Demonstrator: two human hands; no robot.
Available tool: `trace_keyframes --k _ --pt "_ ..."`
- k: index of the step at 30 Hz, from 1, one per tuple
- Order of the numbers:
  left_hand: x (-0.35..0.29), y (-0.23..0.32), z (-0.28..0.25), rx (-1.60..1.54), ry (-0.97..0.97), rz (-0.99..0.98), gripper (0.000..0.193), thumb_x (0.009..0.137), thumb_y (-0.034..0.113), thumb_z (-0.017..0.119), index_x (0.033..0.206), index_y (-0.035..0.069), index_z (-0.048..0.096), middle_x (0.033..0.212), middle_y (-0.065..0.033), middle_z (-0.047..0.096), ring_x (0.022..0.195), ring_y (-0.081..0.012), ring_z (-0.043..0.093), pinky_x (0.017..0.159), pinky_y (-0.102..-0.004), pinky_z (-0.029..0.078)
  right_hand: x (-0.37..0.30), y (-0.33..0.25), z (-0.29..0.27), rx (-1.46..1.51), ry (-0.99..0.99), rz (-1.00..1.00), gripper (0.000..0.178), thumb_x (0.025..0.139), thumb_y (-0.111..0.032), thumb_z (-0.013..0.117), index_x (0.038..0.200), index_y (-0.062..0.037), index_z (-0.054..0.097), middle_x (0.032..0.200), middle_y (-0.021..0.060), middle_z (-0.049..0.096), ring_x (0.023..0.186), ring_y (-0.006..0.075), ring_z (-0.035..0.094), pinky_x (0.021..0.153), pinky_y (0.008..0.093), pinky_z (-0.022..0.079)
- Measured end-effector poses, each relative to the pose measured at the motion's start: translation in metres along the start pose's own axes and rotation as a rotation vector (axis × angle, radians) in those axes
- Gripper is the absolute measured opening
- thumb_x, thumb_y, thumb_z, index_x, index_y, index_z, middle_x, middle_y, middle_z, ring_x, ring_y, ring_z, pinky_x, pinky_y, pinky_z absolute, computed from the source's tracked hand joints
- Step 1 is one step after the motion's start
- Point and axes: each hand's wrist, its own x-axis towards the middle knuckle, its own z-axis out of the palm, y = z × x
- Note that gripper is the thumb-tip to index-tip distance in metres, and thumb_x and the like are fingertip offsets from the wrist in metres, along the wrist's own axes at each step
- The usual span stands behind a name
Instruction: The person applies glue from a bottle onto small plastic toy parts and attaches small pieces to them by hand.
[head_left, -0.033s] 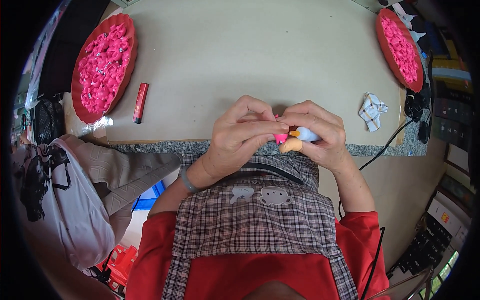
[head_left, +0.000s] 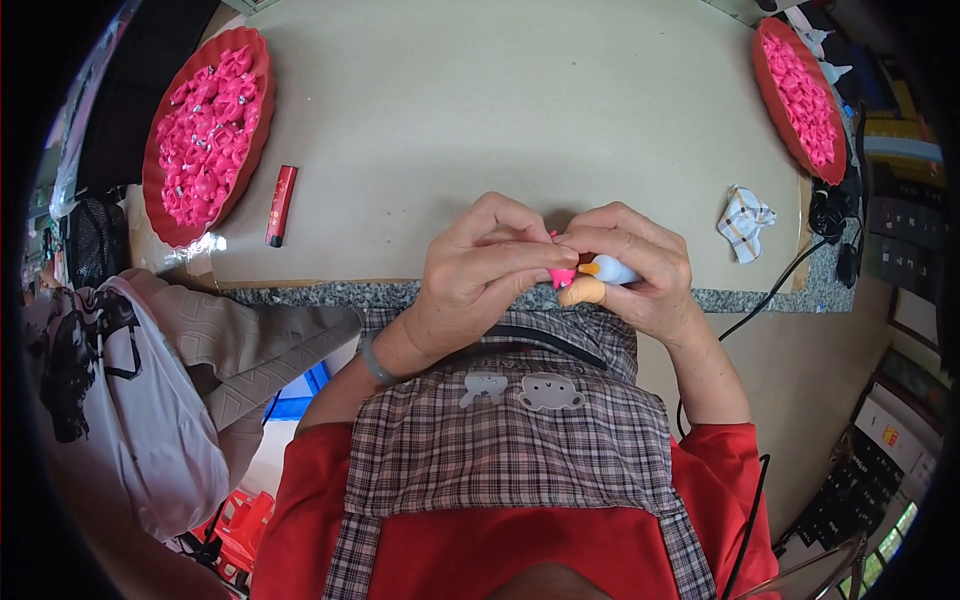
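Close to the table's front edge, my left hand (head_left: 480, 265) pinches a small bright pink plastic piece (head_left: 563, 276) between its thumb and fingers. My right hand (head_left: 640, 262) is wrapped round a small white squeeze bottle (head_left: 612, 269) with an orange nozzle, whose tip points left and reaches the pink piece or sits just beside it. A beige cover (head_left: 582, 291) sheathes the right thumb, which lies just under the nozzle. The fingers of both hands meet over the piece and hide much of its shape.
A red scalloped tray (head_left: 262, 130) heaped with pink pieces stands at the left; another red tray (head_left: 765, 80) of them is at the far right. A red stick-shaped tube (head_left: 282, 206) and a crumpled checked cloth (head_left: 745, 224) lie on the table. A black cable (head_left: 775, 292) hangs over its edge.
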Motion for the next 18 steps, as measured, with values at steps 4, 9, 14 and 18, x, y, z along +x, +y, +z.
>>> trace_keyframes --k 4,9,14,18 --pt "-0.001 0.006 -0.003 0.122 0.001 -0.057 0.023 0.074 -0.006 0.07 0.095 0.004 0.07 0.088 -0.0061 0.057 0.078 -0.0145 0.06 0.061 -0.0248 0.051 -0.003 0.001 0.0 -0.023 -0.009 -0.004 0.034 0.068 -0.025 0.079 0.093 -0.004 0.068 0.086 0.0085 0.066 0.074 0.0199 0.065 0.059 0.0285 0.052" --pt "-0.004 0.0 -0.001 0.04 -0.005 -0.012 0.019 0.074 -0.007 0.069 0.09 0.003 0.069 0.084 -0.0061 0.059 0.072 -0.0135 0.059 0.058 -0.0239 0.048 -0.01 0.0 0.003 0.002 -0.006 0.041 0.039 0.071 -0.028 0.08 0.094 -0.0008 0.065 0.088 0.0112 0.066 0.074 0.0181 0.064 0.062 0.0265 0.05" --pt "0.0 0.001 -0.003 0.02 -0.035 -0.021 0.016 0.074 -0.007 0.069 0.086 0.003 0.069 0.081 -0.0058 0.06 0.071 -0.0131 0.059 0.058 -0.0239 0.048 -0.013 -0.007 0.01 0.031 0.044 0.074 0.027 0.072 -0.014 0.077 0.093 -0.0024 0.064 0.086 0.0107 0.066 0.073 0.0212 0.066 0.06 0.0284 0.052" --pt "0.002 -0.001 -0.005 -0.01 -0.054 -0.057 0.014 0.074 -0.006 0.07 0.085 0.003 0.07 0.08 -0.0056 0.061 0.07 -0.0121 0.059 0.057 -0.0235 0.048 -0.012 -0.005 0.014 0.005 0.081 0.046 0.026 0.072 -0.012 0.077 0.093 -0.002 0.064 0.085 0.0106 0.065 0.072 0.0211 0.065 0.059 0.0284 0.052"
